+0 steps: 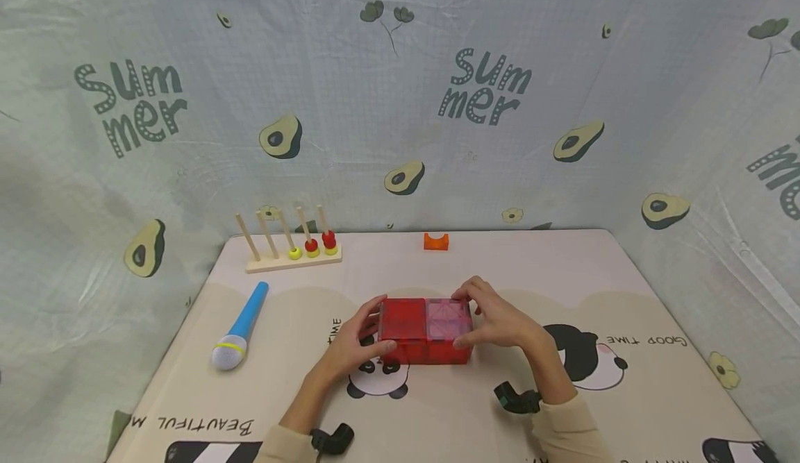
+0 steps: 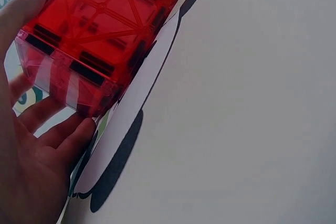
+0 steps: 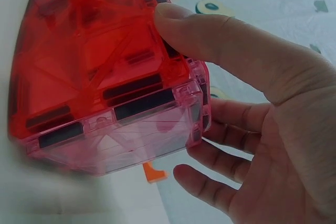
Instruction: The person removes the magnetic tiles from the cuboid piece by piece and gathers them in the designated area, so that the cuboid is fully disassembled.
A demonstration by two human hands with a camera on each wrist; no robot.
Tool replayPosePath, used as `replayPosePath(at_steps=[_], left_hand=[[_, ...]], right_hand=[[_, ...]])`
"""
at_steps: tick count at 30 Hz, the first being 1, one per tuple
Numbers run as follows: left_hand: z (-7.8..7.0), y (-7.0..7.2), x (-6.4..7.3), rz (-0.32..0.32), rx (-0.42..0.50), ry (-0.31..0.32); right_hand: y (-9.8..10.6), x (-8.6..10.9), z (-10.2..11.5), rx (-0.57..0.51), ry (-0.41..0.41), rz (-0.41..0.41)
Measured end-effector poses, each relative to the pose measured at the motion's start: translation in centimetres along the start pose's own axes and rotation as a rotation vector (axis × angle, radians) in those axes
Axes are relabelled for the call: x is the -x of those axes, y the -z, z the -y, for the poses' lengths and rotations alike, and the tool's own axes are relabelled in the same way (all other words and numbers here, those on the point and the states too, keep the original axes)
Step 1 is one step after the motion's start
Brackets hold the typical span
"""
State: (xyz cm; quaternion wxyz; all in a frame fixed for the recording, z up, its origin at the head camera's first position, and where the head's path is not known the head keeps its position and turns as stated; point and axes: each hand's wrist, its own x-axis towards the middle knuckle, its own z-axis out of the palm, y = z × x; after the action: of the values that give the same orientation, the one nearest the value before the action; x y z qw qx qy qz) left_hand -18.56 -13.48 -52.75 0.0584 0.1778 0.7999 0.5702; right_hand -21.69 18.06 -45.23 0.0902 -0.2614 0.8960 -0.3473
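Observation:
A box built of see-through red and pink magnetic tiles sits at the middle of the table, two squares wide, with a pink tile on its top right. My left hand grips the left end, thumb at the front and fingers round the side. At the right end my right hand holds the box, its thumb on the front edge and its fingers toward the back. Dark magnet strips show along the tile edges in the right wrist view, where the thumb presses the red face.
A blue toy microphone lies on the left of the table. Behind it stands a wooden peg board with red and yellow beads. An orange notched block is near the back edge. Printed cloth hangs behind and at both sides.

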Motion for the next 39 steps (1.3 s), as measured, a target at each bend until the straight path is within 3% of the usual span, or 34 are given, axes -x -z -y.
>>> replayPosePath(at_steps=[15,27,39], left_hand=[[-0.1,0.0,-0.1,-0.003,0.007,0.001],[0.3,0.0,-0.1,0.001,0.009,-0.002],[0.3,0.1,0.0,0.008,0.012,-0.009]], right_hand=[[0.0,0.2,0.7,-0.037,-0.011,-0.042],[0.4,0.3,1.0,-0.064,-0.105,0.014],[1.0,0.3,0.0,-0.153,0.087,0.026]])
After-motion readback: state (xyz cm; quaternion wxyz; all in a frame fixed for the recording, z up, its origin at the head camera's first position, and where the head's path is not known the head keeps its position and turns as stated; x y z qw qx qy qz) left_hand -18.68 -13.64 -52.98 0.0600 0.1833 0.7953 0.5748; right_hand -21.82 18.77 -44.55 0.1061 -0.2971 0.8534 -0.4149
